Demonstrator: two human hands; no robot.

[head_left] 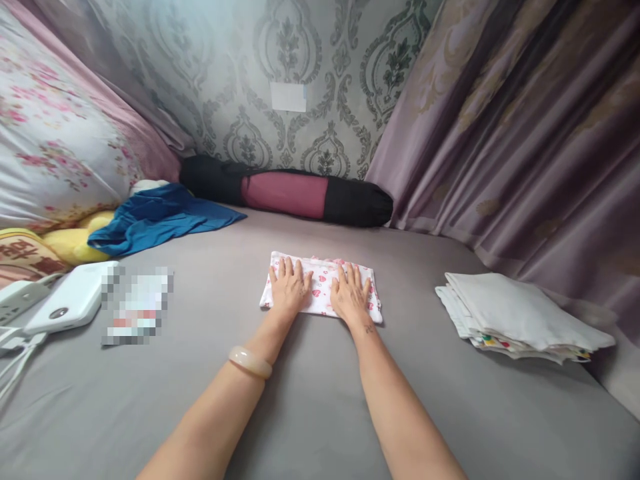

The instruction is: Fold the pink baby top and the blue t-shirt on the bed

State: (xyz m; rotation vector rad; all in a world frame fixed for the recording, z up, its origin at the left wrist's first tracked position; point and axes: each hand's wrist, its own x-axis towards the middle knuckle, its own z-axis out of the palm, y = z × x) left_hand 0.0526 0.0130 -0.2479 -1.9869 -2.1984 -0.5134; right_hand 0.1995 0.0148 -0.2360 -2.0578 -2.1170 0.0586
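A white cloth [320,303] printed with pink hearts lies folded into a flat rectangle on the grey bed sheet [320,400]. On its left part rests my left hand [290,285], palm down with fingers stretched out. My right hand [351,292] lies flat on the right part in the same way, fingers spread. Some of the cloth's print shows between the two hands. What is under the palms is hidden.
To the right sits a stack of folded white cloths [520,310]. At the left are a white power bank [75,297], a power strip [20,300], cables and a blurred-out flat item [140,307]. A blue cloth [160,217] and a black-and-maroon roll bag [285,193] lie at the back.
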